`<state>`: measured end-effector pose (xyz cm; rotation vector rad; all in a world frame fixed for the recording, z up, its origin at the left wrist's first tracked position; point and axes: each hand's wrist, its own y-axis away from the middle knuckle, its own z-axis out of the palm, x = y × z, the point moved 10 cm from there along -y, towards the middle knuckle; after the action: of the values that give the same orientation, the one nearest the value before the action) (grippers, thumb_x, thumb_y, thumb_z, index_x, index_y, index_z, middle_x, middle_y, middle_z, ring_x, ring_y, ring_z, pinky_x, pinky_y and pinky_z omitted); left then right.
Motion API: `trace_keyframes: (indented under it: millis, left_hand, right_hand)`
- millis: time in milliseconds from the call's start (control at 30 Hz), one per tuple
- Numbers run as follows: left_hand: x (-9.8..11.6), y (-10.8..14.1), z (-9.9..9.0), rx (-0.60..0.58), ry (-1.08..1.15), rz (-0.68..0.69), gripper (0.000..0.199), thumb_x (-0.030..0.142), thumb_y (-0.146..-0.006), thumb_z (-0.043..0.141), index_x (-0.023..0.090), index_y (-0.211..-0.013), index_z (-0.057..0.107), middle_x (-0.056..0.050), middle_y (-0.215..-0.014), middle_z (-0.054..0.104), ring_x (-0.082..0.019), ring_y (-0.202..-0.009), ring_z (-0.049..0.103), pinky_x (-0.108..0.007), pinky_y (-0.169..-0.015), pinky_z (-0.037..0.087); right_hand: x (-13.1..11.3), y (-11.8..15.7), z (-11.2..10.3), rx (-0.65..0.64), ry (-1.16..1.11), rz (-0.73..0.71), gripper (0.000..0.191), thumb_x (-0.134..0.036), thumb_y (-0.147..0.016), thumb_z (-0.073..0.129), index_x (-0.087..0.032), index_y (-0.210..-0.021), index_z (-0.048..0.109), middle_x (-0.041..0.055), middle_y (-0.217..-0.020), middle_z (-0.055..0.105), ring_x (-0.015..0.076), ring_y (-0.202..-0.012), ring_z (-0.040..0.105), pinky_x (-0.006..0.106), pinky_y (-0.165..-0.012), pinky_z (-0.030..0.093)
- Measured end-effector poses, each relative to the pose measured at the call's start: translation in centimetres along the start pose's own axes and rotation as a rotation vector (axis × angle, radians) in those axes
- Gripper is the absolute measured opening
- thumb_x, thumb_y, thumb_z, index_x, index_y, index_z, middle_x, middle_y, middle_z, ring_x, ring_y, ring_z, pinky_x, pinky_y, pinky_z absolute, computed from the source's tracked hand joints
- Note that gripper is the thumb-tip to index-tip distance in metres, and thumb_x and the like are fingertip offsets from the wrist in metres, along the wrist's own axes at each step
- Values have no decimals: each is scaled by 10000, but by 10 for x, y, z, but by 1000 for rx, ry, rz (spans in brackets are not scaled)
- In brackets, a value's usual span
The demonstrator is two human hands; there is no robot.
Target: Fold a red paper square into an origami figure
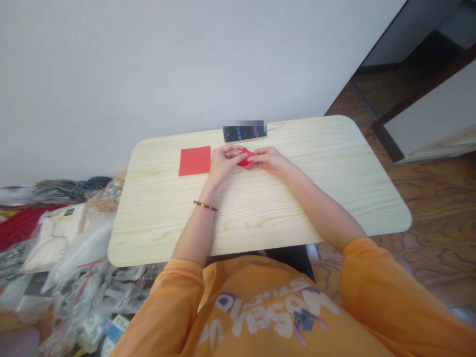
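Though inverted, shirt lettering [267, 312] below hands [223, 163]

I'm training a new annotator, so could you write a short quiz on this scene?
1. True or false: the left hand and the right hand both touch the folded red paper.
2. What lies on the table beside the left hand?
A) a flat red paper square
B) a pair of scissors
C) a coffee mug
3. What lies at the table's far edge with a cable attached?

Key:
1. True
2. A
3. A smartphone
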<state>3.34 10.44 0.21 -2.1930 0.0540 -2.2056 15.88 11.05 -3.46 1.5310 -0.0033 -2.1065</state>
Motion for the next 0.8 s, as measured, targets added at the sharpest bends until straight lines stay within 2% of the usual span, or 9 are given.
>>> trace_keyframes:
  millis: [333,567,800]
  left_hand:
    - [-5,0,-2,21,12,-31,373,351,-553,827,133,-837,721,-63,-705,730,-168,-652,685,-271,-661,547]
    - [-10,0,0,32,18,-56,336,328,-562,812,124,-815,723,-61,-718,731,-151,-644,673,-254,-648,533]
    - [-19,-2,1,48,58,-73,353,389,-559,823,130,-774,718,-56,-700,722,-134,-624,656,-241,-621,515]
  right_hand:
    - [0,-1,0,-6,24,-5,284,-179,-466,891,-117,-638,674,29,-619,684,118,-597,625,242,-612,512]
    - [0,-2,-1,12,17,-18,233,-152,-486,863,-105,-605,667,39,-597,680,120,-572,624,246,-613,510]
    - [-2,-2,0,25,62,-46,204,-154,-508,841,-109,-583,657,31,-554,658,112,-530,601,249,-598,493]
